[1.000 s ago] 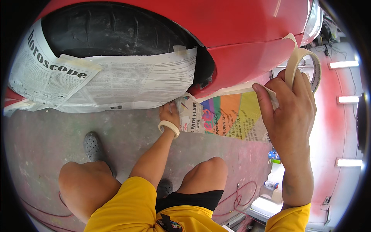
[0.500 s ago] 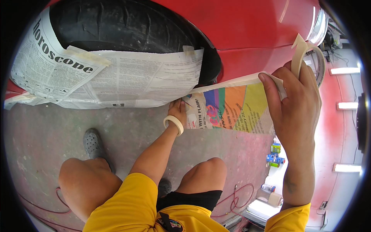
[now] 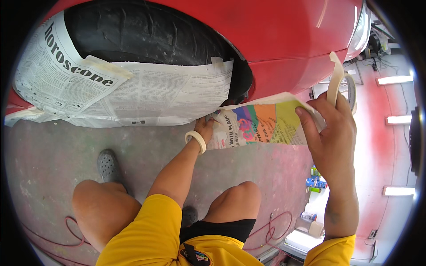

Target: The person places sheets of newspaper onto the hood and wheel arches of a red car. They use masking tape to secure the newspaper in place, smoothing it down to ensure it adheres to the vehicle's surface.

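Observation:
A strip of colourful newspaper point(image 3: 259, 124) with masking tape along its upper edge stretches between my hands, below the red car's lower body edge. My left hand point(image 3: 204, 127) is closed at the strip's left end, close against the car; its fingertips are partly hidden. A cream ring like a tape roll point(image 3: 195, 141) encircles my left wrist. My right hand point(image 3: 333, 133) pinches the strip's taped right corner between thumb and finger. A masking tape roll point(image 3: 350, 94) hangs at the raised fingers of that hand, a loose tape end point(image 3: 336, 71) standing up from it.
Black-and-white newspaper point(image 3: 164, 93) covers the lower part of the black tyre point(image 3: 133, 31). The red car body point(image 3: 293, 40) rises above the strip. A red hose point(image 3: 270, 230) lies on the floor at the lower right, near several cans point(image 3: 316, 182) by the wall.
My right hand has moved left and down with the tape roll, and the newspaper strip has gone slacker, its taped edge bowing. My left hand stays at the strip's left end.

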The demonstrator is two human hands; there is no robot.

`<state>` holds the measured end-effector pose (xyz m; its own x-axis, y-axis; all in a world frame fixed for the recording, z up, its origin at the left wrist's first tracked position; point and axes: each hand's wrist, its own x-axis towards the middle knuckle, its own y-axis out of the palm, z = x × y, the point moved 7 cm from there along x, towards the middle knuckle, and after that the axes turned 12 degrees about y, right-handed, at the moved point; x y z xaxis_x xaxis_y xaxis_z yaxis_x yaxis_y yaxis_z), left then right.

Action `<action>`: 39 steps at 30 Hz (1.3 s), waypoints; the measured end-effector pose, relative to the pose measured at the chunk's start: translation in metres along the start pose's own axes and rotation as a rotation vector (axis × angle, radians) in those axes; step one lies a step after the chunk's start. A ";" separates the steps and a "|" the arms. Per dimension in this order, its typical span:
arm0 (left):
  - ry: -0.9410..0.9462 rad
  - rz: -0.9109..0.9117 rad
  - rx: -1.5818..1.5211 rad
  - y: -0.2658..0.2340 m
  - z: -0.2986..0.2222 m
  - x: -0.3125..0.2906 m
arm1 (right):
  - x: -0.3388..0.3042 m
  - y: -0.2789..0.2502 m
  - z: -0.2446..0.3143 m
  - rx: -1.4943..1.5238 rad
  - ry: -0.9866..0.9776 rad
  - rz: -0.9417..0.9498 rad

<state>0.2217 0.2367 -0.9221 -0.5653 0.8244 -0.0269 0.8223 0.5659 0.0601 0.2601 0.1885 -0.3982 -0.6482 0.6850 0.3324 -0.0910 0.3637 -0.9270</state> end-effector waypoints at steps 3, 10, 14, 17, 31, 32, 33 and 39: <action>-0.108 0.012 -0.140 0.000 0.015 0.009 | -0.012 -0.001 0.001 -0.046 -0.074 0.000; 0.137 -0.118 0.409 -0.007 -0.058 -0.050 | -0.058 0.005 -0.009 -0.132 -0.232 -0.009; 0.420 -0.061 0.235 0.004 -0.091 -0.043 | -0.036 0.001 -0.003 -0.092 -0.153 0.001; 0.383 -0.025 0.213 0.007 -0.092 -0.033 | -0.015 0.001 0.006 -0.051 -0.107 -0.007; 0.256 -0.057 0.130 0.004 -0.095 -0.018 | 0.007 0.003 0.020 -0.288 -0.062 0.006; 0.246 -0.061 0.133 0.003 -0.096 -0.018 | 0.007 0.003 0.017 -0.285 -0.061 0.004; 0.247 -0.071 0.143 0.003 -0.097 -0.017 | 0.006 0.002 0.014 -0.281 -0.059 0.002; 0.258 -0.108 0.155 0.006 -0.090 -0.015 | 0.002 -0.003 0.024 -0.185 -0.042 0.047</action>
<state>0.2290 0.2269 -0.8319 -0.6312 0.7405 0.2307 0.7455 0.6613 -0.0830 0.2414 0.1737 -0.3988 -0.6795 0.6786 0.2789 0.0778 0.4446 -0.8923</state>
